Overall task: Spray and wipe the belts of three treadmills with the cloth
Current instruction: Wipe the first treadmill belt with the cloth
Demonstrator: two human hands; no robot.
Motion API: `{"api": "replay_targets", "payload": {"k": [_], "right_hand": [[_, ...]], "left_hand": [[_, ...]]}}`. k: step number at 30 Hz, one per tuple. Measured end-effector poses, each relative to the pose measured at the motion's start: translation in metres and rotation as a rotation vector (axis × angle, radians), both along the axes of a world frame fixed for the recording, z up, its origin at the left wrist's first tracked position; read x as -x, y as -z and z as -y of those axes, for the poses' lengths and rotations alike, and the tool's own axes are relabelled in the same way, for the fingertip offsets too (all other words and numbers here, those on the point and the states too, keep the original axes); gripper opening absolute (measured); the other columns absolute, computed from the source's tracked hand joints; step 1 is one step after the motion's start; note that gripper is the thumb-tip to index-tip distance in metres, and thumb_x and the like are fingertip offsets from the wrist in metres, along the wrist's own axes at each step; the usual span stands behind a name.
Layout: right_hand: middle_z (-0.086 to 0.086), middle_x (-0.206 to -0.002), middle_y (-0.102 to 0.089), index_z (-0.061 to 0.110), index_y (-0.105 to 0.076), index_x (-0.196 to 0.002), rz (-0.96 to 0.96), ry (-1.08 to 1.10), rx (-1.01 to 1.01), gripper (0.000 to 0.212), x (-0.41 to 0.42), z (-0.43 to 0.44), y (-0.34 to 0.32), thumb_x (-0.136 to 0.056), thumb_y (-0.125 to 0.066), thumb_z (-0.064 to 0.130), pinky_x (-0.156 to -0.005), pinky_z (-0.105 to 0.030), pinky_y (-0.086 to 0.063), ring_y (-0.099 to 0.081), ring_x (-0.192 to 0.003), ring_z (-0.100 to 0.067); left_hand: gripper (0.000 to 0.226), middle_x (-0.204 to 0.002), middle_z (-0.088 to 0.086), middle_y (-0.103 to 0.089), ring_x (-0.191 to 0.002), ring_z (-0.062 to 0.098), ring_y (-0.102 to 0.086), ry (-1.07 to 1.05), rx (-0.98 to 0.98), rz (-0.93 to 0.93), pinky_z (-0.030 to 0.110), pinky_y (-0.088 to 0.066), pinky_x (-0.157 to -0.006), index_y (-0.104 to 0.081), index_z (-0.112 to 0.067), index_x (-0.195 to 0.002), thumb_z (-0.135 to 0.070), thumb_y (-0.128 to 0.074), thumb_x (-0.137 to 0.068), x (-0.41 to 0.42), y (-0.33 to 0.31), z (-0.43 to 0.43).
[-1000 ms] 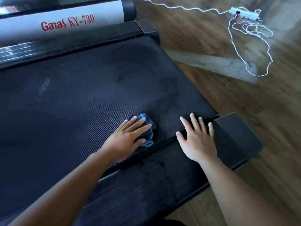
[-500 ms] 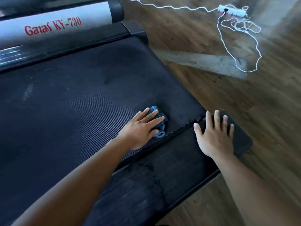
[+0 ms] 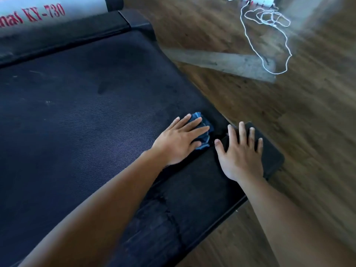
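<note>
Left hand flat, fingers straight, pressing bunched blue cloth onto ribbed treadmill belt. Cloth soft, light, likely bunches; palm-down pressure suits. Right hand spread open, bracing on rear end cap.

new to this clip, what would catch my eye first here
The left hand pressing a crumpled blue cloth flat onto the dark treadmill belt, at its near right corner. Just beside it, the right hand rests spread on the black end cap. Further off, a white cable loops across the wooden floor at the top right.
</note>
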State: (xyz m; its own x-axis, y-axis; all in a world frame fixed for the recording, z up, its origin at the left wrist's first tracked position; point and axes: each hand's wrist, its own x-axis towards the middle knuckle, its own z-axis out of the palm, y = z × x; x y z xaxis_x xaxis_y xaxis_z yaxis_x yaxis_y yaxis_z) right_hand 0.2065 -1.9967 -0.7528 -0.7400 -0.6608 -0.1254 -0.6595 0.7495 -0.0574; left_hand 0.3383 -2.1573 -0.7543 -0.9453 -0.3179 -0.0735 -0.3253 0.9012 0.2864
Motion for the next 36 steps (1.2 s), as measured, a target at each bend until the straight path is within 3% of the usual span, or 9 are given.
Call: {"api": "replay_targets", "payload": {"k": [6,10,12,15,21,25,30,33,36], "right_hand": [[-0.002,-0.165,0.006,0.029,-0.013,-0.156,-0.009,-0.003,0.008,0.072,-0.002,0.002,0.001,-0.095,-0.015,0.066,-0.121,-0.053,0.001,0.006,-0.151,-0.028],[-0.002,-0.165,0.006,0.029,-0.013,-0.156,-0.010,-0.001,0.010,0.072,-0.001,0.001,0.000,-0.095,-0.013,0.067,-0.121,-0.054,0.000,0.006,-0.151,-0.029],[-0.003,-0.165,0.006,0.029,-0.012,-0.156,-0.014,-0.006,0.013,0.073,-0.002,0.001,0.000,-0.094,-0.013,0.067,-0.121,-0.054,0.000,0.006,-0.151,-0.029],[-0.003,-0.165,0.006,0.028,-0.012,-0.156,-0.016,-0.011,0.010,0.074,-0.002,0.001,0.001,-0.093,-0.011,0.067,-0.121,-0.054,0.000,0.006,-0.151,-0.030],[-0.003,-0.165,0.006,0.029,-0.013,-0.156,-0.017,-0.017,0.020,0.072,0.000,0.001,0.003,-0.094,-0.013,0.067,-0.121,-0.054,0.000,0.006,-0.151,-0.030],[-0.004,-0.165,0.004,0.029,-0.014,-0.155,-0.028,-0.019,0.019,0.072,0.001,0.001,0.004,-0.095,-0.012,0.067,-0.120,-0.055,-0.002,0.005,-0.151,-0.031],[-0.003,-0.165,0.005,0.030,-0.013,-0.155,-0.021,-0.015,0.013,0.071,0.000,0.001,0.002,-0.094,-0.011,0.067,-0.121,-0.055,-0.001,0.006,-0.151,-0.030],[-0.003,-0.165,0.006,0.030,-0.013,-0.156,-0.011,-0.016,0.012,0.072,0.000,0.001,0.001,-0.094,-0.011,0.066,-0.121,-0.054,0.000,0.007,-0.151,-0.030],[-0.003,-0.165,0.010,0.029,-0.011,-0.156,-0.003,-0.022,0.004,0.072,0.000,0.001,0.001,-0.095,-0.011,0.066,-0.121,-0.054,0.002,0.009,-0.151,-0.030]], "left_hand": [[0.062,-0.163,-0.017,-0.001,-0.152,0.011,0.013,-0.058,-0.018,0.049,0.033,0.008,-0.124,-0.015,-0.045,-0.155,-0.064,-0.013,-0.096,-0.104,0.001,-0.007],[0.065,-0.159,-0.024,0.006,-0.150,0.004,0.018,-0.143,-0.077,0.055,0.030,0.010,-0.122,-0.013,-0.050,-0.152,-0.070,-0.010,-0.090,-0.125,-0.003,0.006],[0.060,-0.161,-0.021,-0.002,-0.150,0.006,0.013,-0.219,-0.101,0.012,0.029,0.008,-0.122,-0.020,-0.047,-0.153,-0.065,-0.025,-0.096,-0.120,-0.003,0.023],[0.055,-0.165,-0.007,-0.016,-0.154,0.018,-0.001,-0.368,-0.073,-0.030,0.036,0.000,-0.123,-0.029,-0.036,-0.154,-0.041,-0.047,-0.102,-0.091,0.000,0.063],[0.056,-0.166,0.001,-0.015,-0.153,0.028,-0.005,-0.568,-0.042,-0.003,0.040,-0.008,-0.124,-0.025,-0.030,-0.156,-0.040,-0.043,-0.103,-0.005,-0.004,0.125],[0.057,-0.166,-0.002,-0.012,-0.154,0.024,-0.001,-0.286,-0.019,0.011,0.037,-0.003,-0.123,-0.022,-0.032,-0.157,-0.043,-0.041,-0.104,0.030,-0.008,0.074],[0.056,-0.166,-0.010,-0.005,-0.154,0.016,0.005,0.041,0.026,0.014,0.034,0.003,-0.123,-0.016,-0.038,-0.157,-0.049,-0.033,-0.104,-0.001,0.002,0.019],[0.056,-0.165,-0.012,-0.004,-0.153,0.014,0.004,0.043,0.012,0.032,0.033,0.004,-0.122,-0.015,-0.040,-0.156,-0.049,-0.033,-0.104,-0.015,0.002,0.035],[0.056,-0.166,-0.006,-0.009,-0.154,0.018,0.002,-0.129,0.005,0.032,0.036,0.000,-0.124,-0.019,-0.036,-0.156,-0.045,-0.037,-0.104,-0.008,0.000,0.074]]}}
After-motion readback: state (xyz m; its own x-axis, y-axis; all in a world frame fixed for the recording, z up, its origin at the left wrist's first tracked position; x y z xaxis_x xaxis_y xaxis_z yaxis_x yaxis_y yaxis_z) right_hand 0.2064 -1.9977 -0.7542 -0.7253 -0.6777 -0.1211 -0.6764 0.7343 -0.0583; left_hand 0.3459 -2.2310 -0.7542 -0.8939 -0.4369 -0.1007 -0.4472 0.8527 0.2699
